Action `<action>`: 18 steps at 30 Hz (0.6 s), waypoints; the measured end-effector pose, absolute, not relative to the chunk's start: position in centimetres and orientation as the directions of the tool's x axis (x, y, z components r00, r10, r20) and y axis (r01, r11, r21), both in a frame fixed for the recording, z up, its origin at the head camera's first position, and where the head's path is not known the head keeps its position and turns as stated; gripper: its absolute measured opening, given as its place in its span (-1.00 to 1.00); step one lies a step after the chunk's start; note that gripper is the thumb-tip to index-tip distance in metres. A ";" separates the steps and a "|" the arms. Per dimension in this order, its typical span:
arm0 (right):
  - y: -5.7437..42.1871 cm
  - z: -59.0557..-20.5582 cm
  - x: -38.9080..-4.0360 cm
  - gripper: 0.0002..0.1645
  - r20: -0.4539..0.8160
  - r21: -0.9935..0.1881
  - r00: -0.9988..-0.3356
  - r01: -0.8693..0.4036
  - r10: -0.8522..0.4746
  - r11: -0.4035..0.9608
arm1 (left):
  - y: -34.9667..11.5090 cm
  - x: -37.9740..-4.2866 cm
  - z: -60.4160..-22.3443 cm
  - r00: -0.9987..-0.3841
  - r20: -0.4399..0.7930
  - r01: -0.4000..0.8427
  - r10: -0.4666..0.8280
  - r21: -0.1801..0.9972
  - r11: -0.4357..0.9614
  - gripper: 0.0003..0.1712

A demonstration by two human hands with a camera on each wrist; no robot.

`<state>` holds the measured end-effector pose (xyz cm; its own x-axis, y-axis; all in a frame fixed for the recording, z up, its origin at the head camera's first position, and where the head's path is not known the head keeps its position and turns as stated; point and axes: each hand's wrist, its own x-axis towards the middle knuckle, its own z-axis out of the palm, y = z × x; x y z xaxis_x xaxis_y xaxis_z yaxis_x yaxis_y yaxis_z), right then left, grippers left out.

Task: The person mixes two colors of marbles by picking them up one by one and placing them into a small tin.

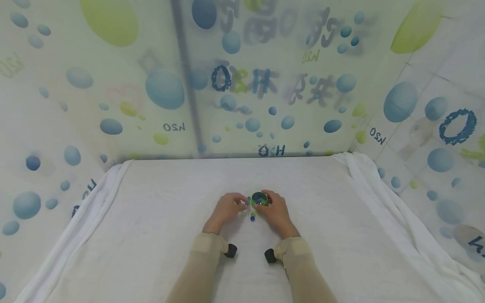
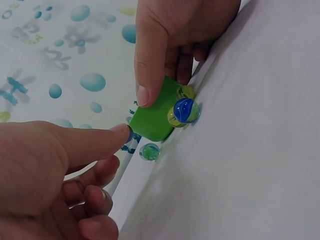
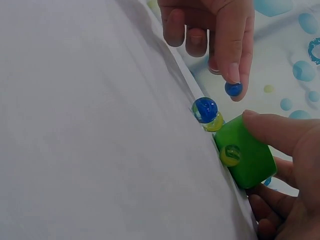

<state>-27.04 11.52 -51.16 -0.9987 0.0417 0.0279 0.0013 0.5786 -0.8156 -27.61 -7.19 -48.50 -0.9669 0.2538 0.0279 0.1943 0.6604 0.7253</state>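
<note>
blue marble (image 3: 233, 89) pinched beside green cup (image 3: 252, 162)

the left hand (image 1: 227, 208) pinches the blue marble between thumb and finger, just beside the green cup. the right hand (image 1: 276, 210) grips the green cup, which stands mouth-up on the white cloth (image 1: 151, 235). a blue-swirled marble (image 3: 204, 110) and yellow marbles (image 3: 230, 155) lie near it.

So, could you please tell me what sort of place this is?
Probably a screened-off work booth: patterned sheeting, printed with bubbles and mirrored H2O lettering, surrounds a spread white cloth on three sides.
</note>
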 end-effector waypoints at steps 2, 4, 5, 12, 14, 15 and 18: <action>11.5 -51.2 -27.0 -0.26 0.031 -0.816 -0.999 -0.003 0.039 0.578 | -7.2 -27.6 -48.5 -0.966 0.039 0.202 0.255 0.726 0.657 -0.81; 11.5 -51.1 -27.0 -0.26 0.034 -0.816 -0.999 -0.006 0.036 0.578 | -7.2 -27.6 -48.4 -0.966 0.050 0.208 0.253 0.729 0.652 -0.81; 11.5 -51.1 -27.0 -0.26 0.032 -0.818 -0.999 -0.005 0.037 0.576 | -7.2 -27.6 -48.3 -0.966 0.053 0.210 0.251 0.730 0.651 -0.80; 11.5 -51.0 -27.0 -0.26 0.035 -0.821 -0.999 -0.008 0.036 0.570 | -7.0 -27.5 -48.1 -0.975 0.049 0.179 0.215 0.746 0.641 -0.81; 11.5 -51.0 -26.9 -0.26 0.033 -0.823 -0.999 -0.006 0.037 0.568 | -6.9 -27.4 -47.9 -0.975 0.062 0.187 0.214 0.749 0.635 -0.81; 11.5 -51.0 -26.9 -0.26 0.032 -0.824 -0.999 -0.005 0.038 0.567 | -6.9 -27.4 -47.9 -0.974 0.070 0.193 0.214 0.750 0.633 -0.81; 11.5 -51.0 -26.9 -0.26 0.023 -0.826 -0.999 0.005 0.043 0.563 | -6.8 -27.3 -47.7 -0.973 0.088 0.205 0.214 0.755 0.623 -0.81</action>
<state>-26.94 11.53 -50.99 -0.9988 0.0429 0.0230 0.0052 0.5632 -0.8263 -27.26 -6.82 -47.69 -0.9730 0.2135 0.0881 0.2051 0.6233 0.7546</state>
